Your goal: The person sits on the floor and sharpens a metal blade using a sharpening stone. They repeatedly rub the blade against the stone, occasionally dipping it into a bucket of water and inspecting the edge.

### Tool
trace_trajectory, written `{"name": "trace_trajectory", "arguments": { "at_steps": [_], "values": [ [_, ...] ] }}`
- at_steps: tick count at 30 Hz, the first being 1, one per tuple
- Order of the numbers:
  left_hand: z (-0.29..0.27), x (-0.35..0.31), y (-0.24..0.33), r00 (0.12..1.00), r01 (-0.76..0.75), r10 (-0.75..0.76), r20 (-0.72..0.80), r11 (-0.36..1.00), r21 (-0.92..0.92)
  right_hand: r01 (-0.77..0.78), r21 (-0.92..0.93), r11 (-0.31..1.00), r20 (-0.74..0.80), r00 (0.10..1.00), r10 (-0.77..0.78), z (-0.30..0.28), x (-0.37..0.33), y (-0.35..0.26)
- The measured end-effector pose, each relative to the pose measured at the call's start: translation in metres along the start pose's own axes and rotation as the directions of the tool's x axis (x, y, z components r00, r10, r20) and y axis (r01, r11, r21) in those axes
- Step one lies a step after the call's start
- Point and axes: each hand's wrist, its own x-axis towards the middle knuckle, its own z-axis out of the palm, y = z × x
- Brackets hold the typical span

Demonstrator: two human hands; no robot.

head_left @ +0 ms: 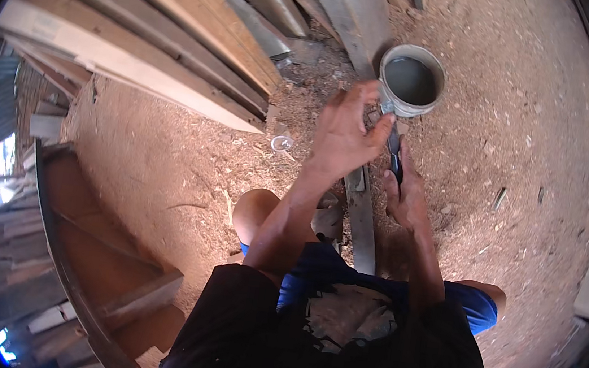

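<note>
My right hand (407,197) is closed around the dark handle of a slim hand tool (393,150), chisel-like in shape. Its pale far end points away from me, close to the bucket, and is partly hidden by my left hand; its exact kind cannot be made out. My left hand (348,128) hovers over that end with thumb and fingers apart. Just beyond both hands stands a round, whitish bucket (389,99) holding murky grey liquid. Below the hands, a narrow grey plank (362,228) runs between my knees.
Long stacked timbers (142,50) reach in from the upper left. More boards (350,16) lie behind the bucket. A small clear plastic cup or lid (282,142) sits on the shaving-strewn ground (496,134). A large brown wooden frame (107,235) stands at lower left.
</note>
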Motion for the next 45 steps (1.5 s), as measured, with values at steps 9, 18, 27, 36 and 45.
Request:
{"name": "trace_trajectory", "arguments": {
  "at_steps": [9, 18, 27, 36, 45],
  "values": [
    [-0.047, 0.031, -0.069, 0.826, -0.484, 0.349, 0.442, 0.840, 0.243, -0.176, -0.491, 0.853, 0.184, 0.936, 0.299, 0.039, 0.017, 0.087],
    [0.113, -0.218, -0.243, 0.630, -0.588, 0.422, 0.651, 0.808, 0.046, -0.277, -0.549, 0.789, 0.360, 0.773, 0.522, 0.121, -0.067, 0.122],
    [0.100, -0.083, -0.262, 0.735, -0.485, 0.257, 0.627, 0.846, 0.222, -0.171, -0.420, 0.891, 0.349, 0.877, 0.332, 0.100, 0.056, 0.090],
    [0.107, -0.160, -0.262, 0.689, -0.498, 0.486, 0.538, 0.856, -0.135, -0.218, -0.364, 0.905, 0.361, 0.863, 0.353, 0.121, -0.037, 0.114],
    [0.117, -0.165, -0.254, 0.791, -0.395, 0.326, 0.518, 0.918, 0.025, -0.215, -0.477, 0.852, 0.428, 0.790, 0.439, 0.096, -0.020, 0.097]
  ]
}}
